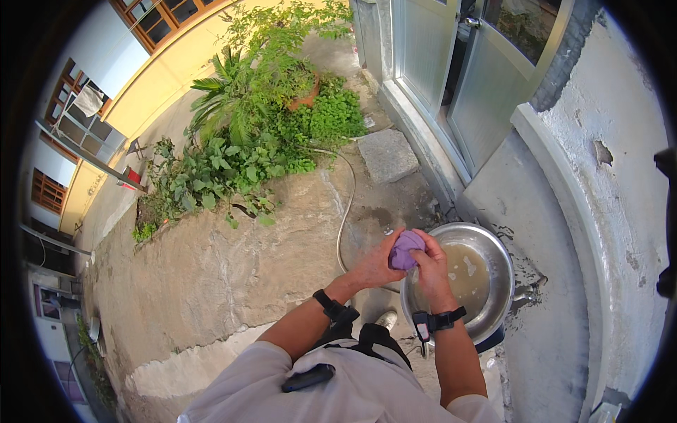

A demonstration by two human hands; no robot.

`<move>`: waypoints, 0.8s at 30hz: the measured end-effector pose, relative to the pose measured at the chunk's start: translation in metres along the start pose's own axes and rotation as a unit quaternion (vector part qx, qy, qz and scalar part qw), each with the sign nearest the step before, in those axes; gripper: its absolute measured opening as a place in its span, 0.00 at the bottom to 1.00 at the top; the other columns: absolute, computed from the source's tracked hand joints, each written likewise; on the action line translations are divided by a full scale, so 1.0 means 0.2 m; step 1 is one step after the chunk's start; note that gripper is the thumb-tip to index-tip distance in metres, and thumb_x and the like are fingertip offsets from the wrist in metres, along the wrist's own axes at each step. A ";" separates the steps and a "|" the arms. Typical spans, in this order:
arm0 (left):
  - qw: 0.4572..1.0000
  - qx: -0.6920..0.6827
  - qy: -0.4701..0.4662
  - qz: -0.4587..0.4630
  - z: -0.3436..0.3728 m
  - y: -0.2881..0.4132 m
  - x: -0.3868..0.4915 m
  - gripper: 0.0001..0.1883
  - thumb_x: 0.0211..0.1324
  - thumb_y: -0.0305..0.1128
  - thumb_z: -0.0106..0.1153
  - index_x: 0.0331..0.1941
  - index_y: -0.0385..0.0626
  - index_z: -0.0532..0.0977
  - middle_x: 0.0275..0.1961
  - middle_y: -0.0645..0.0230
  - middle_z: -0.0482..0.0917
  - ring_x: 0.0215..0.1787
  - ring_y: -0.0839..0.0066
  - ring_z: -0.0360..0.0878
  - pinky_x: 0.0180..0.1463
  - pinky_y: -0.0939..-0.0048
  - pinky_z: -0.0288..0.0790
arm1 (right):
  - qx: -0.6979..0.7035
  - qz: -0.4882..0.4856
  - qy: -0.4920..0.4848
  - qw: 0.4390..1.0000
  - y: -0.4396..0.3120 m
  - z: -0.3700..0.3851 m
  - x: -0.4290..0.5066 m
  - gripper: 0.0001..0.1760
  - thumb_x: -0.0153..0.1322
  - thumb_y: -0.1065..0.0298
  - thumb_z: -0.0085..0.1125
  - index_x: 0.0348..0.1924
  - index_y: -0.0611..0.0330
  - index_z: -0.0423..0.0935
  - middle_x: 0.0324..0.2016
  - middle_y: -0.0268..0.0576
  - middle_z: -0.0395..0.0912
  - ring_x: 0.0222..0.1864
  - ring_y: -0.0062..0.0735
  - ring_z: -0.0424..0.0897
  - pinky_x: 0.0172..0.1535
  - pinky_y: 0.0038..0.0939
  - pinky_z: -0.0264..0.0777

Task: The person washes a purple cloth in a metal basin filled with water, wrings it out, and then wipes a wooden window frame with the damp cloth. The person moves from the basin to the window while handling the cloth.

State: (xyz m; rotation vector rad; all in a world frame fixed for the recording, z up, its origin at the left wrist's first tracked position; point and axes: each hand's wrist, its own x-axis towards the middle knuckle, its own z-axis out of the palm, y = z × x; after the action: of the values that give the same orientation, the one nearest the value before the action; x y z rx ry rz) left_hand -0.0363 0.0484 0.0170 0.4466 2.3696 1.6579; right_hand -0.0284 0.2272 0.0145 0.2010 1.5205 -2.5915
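A bunched purple cloth (406, 250) is squeezed between my two hands, at the left rim of a metal basin. My left hand (376, 264) grips it from the left, and my right hand (432, 264) wraps it from the right with the thumb in front. The round steel basin (501, 254) holds cloudy brownish water (465, 277) with patches of foam. Black straps with small devices sit on both wrists.
A tap (523, 297) juts from the wall at the basin's right. A hose (346, 211) curves over the concrete ground. Beyond lie a stone block (387, 156), leafy plants (238, 153) and a partly open metal door (492, 90). A shoe (387, 319) shows below my hands.
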 end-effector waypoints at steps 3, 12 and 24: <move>0.995 -0.085 0.056 -0.026 -0.04 -0.02 -0.09 0.43 0.52 0.24 0.71 0.73 0.45 0.63 0.62 0.60 0.78 0.66 0.67 0.76 0.68 0.64 0.71 | 0.057 0.026 -0.021 0.998 0.06 0.17 0.02 0.24 0.72 0.82 0.56 0.62 0.67 0.76 0.53 0.44 0.83 0.55 0.32 0.83 0.60 0.34 0.76; 0.969 -0.179 0.135 -0.102 -0.59 -0.37 -0.48 0.26 0.57 0.18 0.66 0.60 0.44 0.76 0.50 0.72 0.84 0.51 0.81 0.81 0.53 0.75 0.77 | 0.155 0.126 -0.133 0.971 0.31 0.65 0.05 0.22 0.71 0.84 0.55 0.59 0.67 0.76 0.53 0.46 0.83 0.56 0.37 0.82 0.62 0.38 0.76; 0.957 0.002 0.290 0.009 -1.68 -0.64 -1.27 0.21 0.56 0.17 0.63 0.54 0.46 0.81 0.50 0.63 0.83 0.53 0.68 0.83 0.57 0.68 0.77 | -0.317 0.136 -0.367 0.864 0.81 1.76 -0.06 0.50 0.65 0.73 0.74 0.77 0.65 0.58 0.69 0.50 0.71 0.67 0.39 0.74 0.66 0.39 0.72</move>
State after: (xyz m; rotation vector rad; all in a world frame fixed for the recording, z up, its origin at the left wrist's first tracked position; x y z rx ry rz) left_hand 0.0694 -0.3799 0.0116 -0.0357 2.7612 2.0079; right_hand -0.0044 -0.1590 0.0483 -0.5355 1.7229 -1.5284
